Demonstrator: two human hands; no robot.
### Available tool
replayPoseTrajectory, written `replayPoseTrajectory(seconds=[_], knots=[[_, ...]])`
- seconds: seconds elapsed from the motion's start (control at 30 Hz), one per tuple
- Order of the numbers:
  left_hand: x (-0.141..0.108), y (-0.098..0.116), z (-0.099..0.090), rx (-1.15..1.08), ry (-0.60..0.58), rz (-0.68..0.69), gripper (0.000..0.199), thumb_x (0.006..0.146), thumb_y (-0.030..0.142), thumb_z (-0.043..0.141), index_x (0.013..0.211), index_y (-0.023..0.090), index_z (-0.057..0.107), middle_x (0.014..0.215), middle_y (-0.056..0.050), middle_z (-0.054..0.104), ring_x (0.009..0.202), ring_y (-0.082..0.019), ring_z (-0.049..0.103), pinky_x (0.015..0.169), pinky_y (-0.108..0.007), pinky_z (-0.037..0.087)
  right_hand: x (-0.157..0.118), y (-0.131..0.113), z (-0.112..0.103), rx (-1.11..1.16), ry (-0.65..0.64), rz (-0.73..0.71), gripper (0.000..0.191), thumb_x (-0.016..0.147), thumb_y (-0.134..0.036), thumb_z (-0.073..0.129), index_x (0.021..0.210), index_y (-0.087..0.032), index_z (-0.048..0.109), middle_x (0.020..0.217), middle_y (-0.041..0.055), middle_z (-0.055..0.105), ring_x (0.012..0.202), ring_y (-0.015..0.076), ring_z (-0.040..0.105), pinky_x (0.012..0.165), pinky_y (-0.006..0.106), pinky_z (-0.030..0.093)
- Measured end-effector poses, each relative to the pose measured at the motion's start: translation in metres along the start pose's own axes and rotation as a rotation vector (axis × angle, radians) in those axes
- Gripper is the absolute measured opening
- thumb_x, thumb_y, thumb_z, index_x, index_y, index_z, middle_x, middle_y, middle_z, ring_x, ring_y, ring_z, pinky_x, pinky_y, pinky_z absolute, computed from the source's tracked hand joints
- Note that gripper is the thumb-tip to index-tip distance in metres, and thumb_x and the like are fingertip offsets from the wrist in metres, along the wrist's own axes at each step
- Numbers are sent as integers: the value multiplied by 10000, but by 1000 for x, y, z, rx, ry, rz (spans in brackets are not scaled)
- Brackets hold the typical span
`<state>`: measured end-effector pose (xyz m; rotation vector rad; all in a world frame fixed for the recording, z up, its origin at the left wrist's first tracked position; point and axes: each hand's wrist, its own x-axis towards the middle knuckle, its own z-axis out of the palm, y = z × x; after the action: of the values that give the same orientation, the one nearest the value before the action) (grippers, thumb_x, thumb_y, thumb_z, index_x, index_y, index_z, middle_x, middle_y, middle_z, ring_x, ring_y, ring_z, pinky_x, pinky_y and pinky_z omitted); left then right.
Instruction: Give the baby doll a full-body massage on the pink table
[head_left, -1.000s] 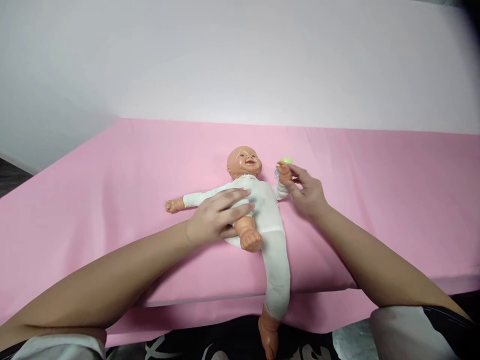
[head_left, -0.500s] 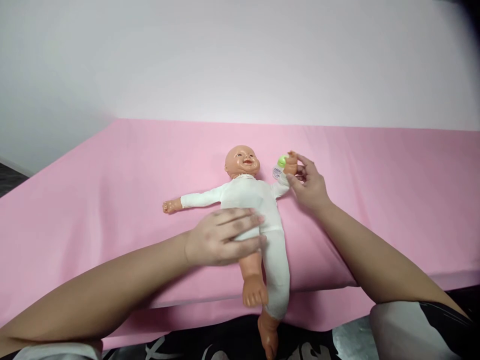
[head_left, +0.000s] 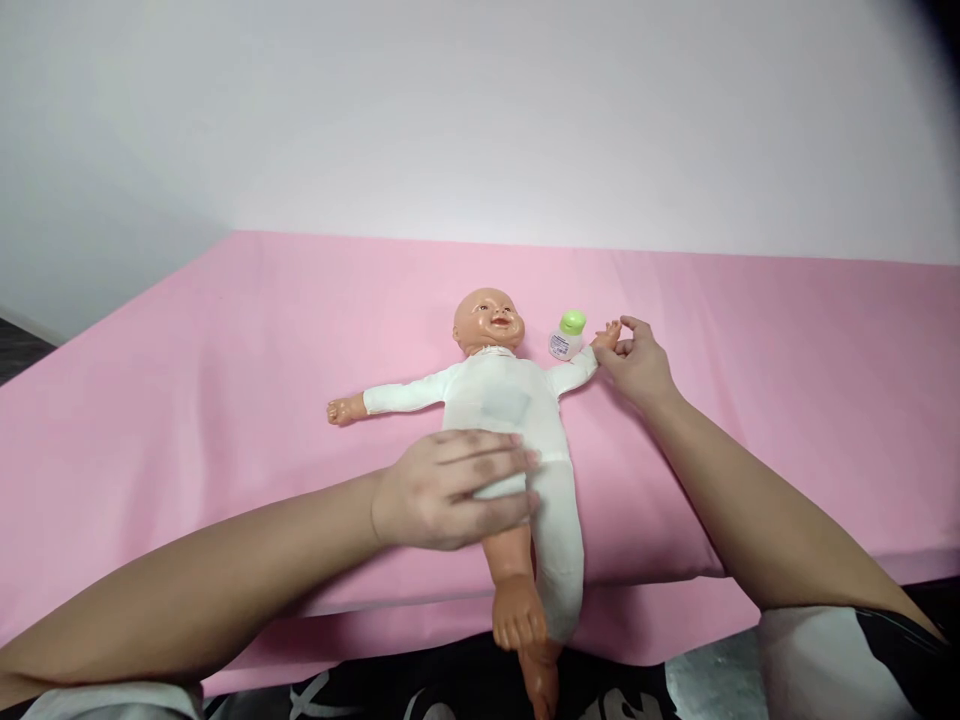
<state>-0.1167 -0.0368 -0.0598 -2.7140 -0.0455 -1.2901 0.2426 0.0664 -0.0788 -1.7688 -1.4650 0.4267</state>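
A baby doll [head_left: 506, 395] with a white cloth body lies face up, its legs hanging over the near table edge. My left hand [head_left: 457, 488] lies flat across the doll's lower belly and upper leg, fingers spread. With my right hand [head_left: 637, 362] I pinch the doll's hand [head_left: 606, 336] on the right side between thumb and fingers. Beside that hand is a small clear bottle [head_left: 566, 337] with a green cap. The doll's other arm [head_left: 405, 394] stretches out to the left.
A pink cloth [head_left: 262, 330] covers the table. A pale wall [head_left: 480, 120] rises behind it. Dark clothing with white print shows at the bottom edge.
My right hand has moved right and slightly down with the doll's hand, uncovering the bottle. The doll's raised foot has shifted down and to the right. My left hand has moved slightly down.
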Motion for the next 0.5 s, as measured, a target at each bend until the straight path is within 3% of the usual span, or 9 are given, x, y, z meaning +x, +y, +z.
replayPoseTrajectory(seconds=[0.13, 0.23, 0.33, 0.43, 0.5], knots=[[-14, -32, -2, 25, 14, -177, 432, 1021, 537, 759, 1301, 209, 752, 1447, -138, 760, 1260, -333, 782, 1041, -487, 698, -23, -18, 5, 195, 75, -297, 734, 939, -563, 778, 1580, -278, 560, 1277, 86, 828, 1095, 290, 794, 1053, 495, 635], [-23, -50, -1, -23, 19, -250, 575, 1006, 657, 718, 1313, 173, 758, 1442, -151, 757, 1217, -333, 798, 999, -454, 709, -40, -29, 17, 92, -54, -513, 543, 1008, -508, 719, 1520, -332, 671, 1414, 56, 792, 1206, 302, 778, 1106, 515, 627], [-28, -56, 1, -105, -4, -303, 560, 975, 632, 766, 1318, 189, 776, 1443, -152, 757, 1221, -340, 797, 1010, -476, 711, -51, -36, 31, -40, -197, -720, 371, 1066, -460, 656, 1409, -376, 772, 1389, 16, 809, 1289, 307, 756, 1159, 542, 604], [-30, -54, 3, -146, -21, -356, 542, 918, 593, 851, 1313, 228, 786, 1463, -156, 745, 1247, -368, 784, 1038, -539, 703, -53, -37, 37, -33, -151, -811, 321, 1077, -409, 661, 1364, -371, 800, 1361, 19, 822, 1268, 303, 772, 1124, 532, 626], [-30, -51, 3, -151, -15, -365, 554, 917, 614, 850, 1311, 231, 779, 1473, -163, 737, 1246, -382, 778, 1032, -573, 701, -51, -35, 35, -6, -101, -766, 334, 1057, -402, 697, 1377, -369, 787, 1327, 25, 833, 1204, 303, 794, 1073, 524, 649]])
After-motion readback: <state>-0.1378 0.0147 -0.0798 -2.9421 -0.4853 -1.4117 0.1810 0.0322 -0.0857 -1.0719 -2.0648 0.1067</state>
